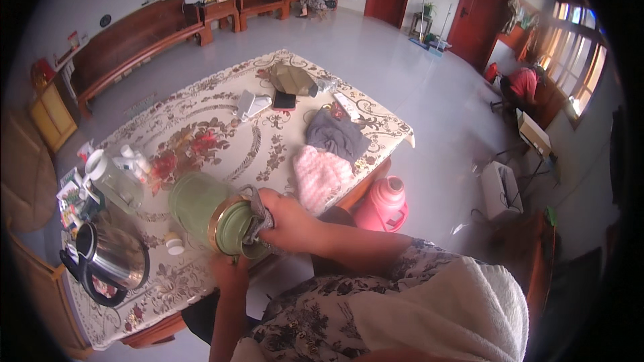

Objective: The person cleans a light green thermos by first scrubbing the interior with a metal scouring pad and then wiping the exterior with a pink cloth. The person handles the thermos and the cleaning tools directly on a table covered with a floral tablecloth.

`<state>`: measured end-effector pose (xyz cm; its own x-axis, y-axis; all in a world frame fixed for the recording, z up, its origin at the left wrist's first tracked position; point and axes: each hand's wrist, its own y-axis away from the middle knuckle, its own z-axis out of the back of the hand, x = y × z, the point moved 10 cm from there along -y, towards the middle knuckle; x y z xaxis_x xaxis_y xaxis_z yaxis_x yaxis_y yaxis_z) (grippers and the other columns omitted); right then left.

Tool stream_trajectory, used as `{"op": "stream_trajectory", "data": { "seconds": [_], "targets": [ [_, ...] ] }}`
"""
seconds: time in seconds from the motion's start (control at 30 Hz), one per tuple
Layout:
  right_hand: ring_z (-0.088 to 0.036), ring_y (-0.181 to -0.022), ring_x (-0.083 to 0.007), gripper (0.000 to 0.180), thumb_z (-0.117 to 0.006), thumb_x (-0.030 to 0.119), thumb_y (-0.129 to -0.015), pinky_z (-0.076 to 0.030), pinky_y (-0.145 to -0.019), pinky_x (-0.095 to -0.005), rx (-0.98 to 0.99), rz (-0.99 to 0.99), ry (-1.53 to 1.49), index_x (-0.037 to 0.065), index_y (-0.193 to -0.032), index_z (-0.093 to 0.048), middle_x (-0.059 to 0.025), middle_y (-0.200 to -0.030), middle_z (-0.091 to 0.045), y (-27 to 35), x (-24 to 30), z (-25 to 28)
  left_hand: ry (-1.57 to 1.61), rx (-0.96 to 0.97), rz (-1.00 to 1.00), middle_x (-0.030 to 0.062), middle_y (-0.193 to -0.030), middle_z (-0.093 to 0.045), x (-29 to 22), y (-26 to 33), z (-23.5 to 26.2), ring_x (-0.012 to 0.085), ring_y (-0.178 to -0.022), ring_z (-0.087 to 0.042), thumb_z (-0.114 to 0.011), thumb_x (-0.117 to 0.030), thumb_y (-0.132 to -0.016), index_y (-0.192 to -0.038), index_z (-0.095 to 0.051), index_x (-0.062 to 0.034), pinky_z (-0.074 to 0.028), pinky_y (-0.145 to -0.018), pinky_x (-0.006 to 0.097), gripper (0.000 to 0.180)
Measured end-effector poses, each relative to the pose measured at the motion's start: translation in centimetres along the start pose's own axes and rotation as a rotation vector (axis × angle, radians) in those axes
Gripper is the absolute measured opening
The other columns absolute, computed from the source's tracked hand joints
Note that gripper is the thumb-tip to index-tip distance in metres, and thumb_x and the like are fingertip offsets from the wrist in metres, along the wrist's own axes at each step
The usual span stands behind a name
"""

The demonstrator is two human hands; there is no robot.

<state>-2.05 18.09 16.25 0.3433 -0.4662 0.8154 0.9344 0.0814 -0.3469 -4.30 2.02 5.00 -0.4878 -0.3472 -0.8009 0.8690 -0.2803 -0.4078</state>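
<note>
A green thermos flask (204, 208) with a gold band is tilted over the near edge of the table, its mouth end toward me. My right hand (288, 220) is closed on a grey cloth (259, 218), pressed against the flask's neck. Below the neck, my left hand (231, 269) grips the flask near its handle; most of its fingers are hidden. A small white cap (174, 243) lies on the tablecloth beside the flask. To the right of the table stands a pink thermos flask (381, 208) without a stopper in its mouth.
On the patterned tablecloth (221, 107) are a steel kettle (124, 255), a clear pitcher (121, 184), small bottles, a pink knitted cloth (320, 177), a dark garment (335, 135) and a phone (284, 101). Two people sit farther off, by the far wall and the window. Wooden benches (134, 43) line the wall.
</note>
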Motion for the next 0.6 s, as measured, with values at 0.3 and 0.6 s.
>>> {"op": "stream_trajectory", "data": {
  "seconds": [0.3,0.6],
  "targets": [
    [-0.055,-0.095,-0.0443,0.040,-0.066,0.004,-0.069,-0.046,-0.081,-0.0449,-0.019,0.022,0.051,0.000,-0.102,-0.045,-0.0255,-0.097,-0.056,0.09,0.60,0.07,0.076,-0.005,-0.028,0.0150,-0.093,-0.068,-0.53,0.00,0.23,0.0289,-0.090,-0.066,-0.069,-0.021,-0.076,-0.101,-0.066,-0.0008,-0.048,-0.079,0.037,0.032],
    [-0.057,-0.085,-0.0402,0.034,-0.068,0.005,-0.066,-0.047,-0.074,-0.0418,-0.056,0.023,0.005,0.001,-0.094,-0.049,-0.0199,-0.088,-0.056,0.29,0.40,0.54,0.040,0.000,-0.092,0.0167,-0.084,-0.066,-0.10,0.18,0.07,0.0336,-0.080,-0.065,-0.070,-0.023,-0.075,-0.090,-0.067,-0.0016,-0.048,-0.069,0.039,0.027]
  ]
}}
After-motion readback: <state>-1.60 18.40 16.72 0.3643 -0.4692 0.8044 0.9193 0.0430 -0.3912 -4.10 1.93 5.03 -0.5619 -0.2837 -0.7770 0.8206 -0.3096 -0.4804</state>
